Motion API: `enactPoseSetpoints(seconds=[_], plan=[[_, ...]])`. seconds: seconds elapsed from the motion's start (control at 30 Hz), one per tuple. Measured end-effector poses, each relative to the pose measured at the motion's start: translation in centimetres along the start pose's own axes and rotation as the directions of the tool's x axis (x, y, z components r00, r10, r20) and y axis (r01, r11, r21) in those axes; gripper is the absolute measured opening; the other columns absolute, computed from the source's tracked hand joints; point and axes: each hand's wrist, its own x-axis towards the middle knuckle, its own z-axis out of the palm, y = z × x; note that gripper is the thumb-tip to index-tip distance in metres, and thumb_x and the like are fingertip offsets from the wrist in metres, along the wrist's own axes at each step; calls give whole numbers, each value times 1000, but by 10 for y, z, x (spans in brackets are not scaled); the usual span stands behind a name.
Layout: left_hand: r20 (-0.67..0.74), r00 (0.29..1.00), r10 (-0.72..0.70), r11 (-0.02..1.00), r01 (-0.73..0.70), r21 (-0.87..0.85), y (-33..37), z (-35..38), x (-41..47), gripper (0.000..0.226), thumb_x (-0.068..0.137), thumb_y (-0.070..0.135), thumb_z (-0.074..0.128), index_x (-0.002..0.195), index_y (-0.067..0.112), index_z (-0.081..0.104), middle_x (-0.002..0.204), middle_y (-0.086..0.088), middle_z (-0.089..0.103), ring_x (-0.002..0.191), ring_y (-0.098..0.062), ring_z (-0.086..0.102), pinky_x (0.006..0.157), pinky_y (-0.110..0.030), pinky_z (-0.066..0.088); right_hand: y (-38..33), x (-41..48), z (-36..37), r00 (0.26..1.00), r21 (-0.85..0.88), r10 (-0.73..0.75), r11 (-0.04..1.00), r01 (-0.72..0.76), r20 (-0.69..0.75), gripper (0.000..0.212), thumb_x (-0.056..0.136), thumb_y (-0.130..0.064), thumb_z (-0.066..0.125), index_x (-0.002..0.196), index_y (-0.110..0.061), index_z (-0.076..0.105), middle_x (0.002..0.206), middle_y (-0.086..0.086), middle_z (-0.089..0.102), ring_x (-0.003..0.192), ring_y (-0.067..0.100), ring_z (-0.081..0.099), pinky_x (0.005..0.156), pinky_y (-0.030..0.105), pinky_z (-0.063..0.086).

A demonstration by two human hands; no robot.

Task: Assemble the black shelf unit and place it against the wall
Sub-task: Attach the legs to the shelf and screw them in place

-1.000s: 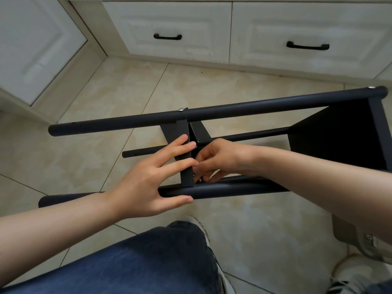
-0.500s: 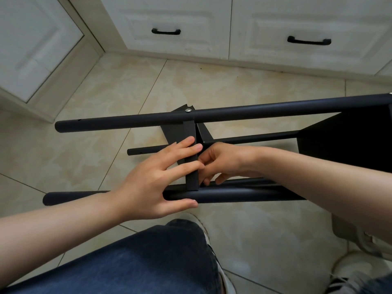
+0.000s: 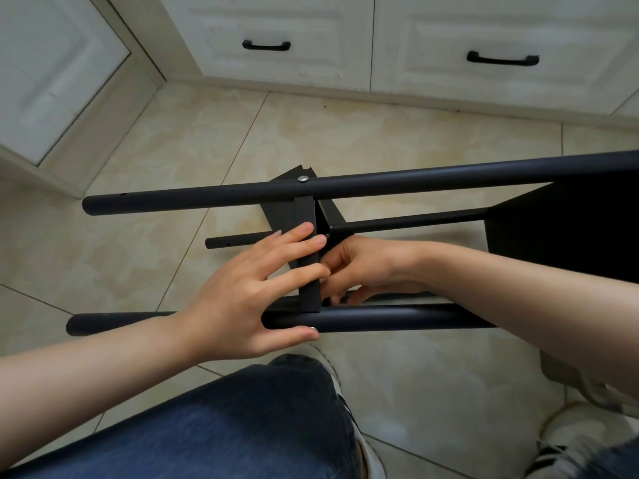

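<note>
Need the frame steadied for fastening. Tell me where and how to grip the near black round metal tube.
Grip the near black round metal tube on its bare stretch right of the black flat shelf panel, coming from above on your side: it lies level, slim and round, so fingers wrap it.

The person is wearing dark blue denim jeans [image 3: 242, 426], the cloth showing a fine weave and a few soft folds over the left leg, and a smaller patch of the same denim is showing at the lower right corner. Both forearms are showing bare right up to the frame's edges. The left hand [image 3: 238, 299] and the right hand [image 3: 366, 267] are showing short, plain nails, the left thumbnail catching a small glint. A pale shoe [image 3: 333, 371] is peeking out past the denim, and a whitish lace-up sneaker [image 3: 584, 433] is showing at the right, possibly with dark side stripes, though that corner is blurring
</note>
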Motion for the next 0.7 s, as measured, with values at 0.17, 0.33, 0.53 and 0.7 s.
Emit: enactPoseSetpoints(seconds=[0.17, 0.33, 0.53, 0.7], plan=[[-2, 1000, 7, 1000, -7, 3, -2, 1, 0, 64, 87, 55, 70, 134, 12, 64, 155, -8, 43, 151, -26, 30, 115, -50, 39, 2, 3, 0, 999, 10, 37, 999, -37, 2, 5, 90, -18, 70, 93, -17, 75, 85, -2, 74, 76, 6, 64, 76, 24, 54], [3, 1000, 11, 1000, -11, 9, -4, 2, -1, 65, 87, 57, 69, 135, 15, 62, 156, -7, 42, 152, -25, 29, 118, -45, 35, 0, 5, 2, 996, -17, 89, 996, -89, 4, 17, 91, -28, 69, 77, -27, 78, 83, -6, 73, 75, 4, 64, 73, 21, 53], [6, 1000, 8, 1000, -8, 11, -4, 2, -1, 64, 87, 56, 69, 134, 13, 64, 156, -8, 42, 152, -25, 29, 118, -46, 36, 1, 13, 6, 990, -107, 136, 984, -139, -41, 26, 91, -31, 67, 66, -23, 71, 67, -7, 69, 60, 1, 64, 59, 17, 52], [2, 1000, 2, 1000, -2, 17, -3, 1, -1, 63, 87, 55, 69, 133, 13, 64, 155, -8, 43, 151, -25, 30, 118, -43, 36, 3, 7, 0, 991, 33, 129, 991, -131, 45, 23, 89, -27, 69, 68, -23, 77, 72, -2, 70, 68, 9, 64, 71, 24, 50]])
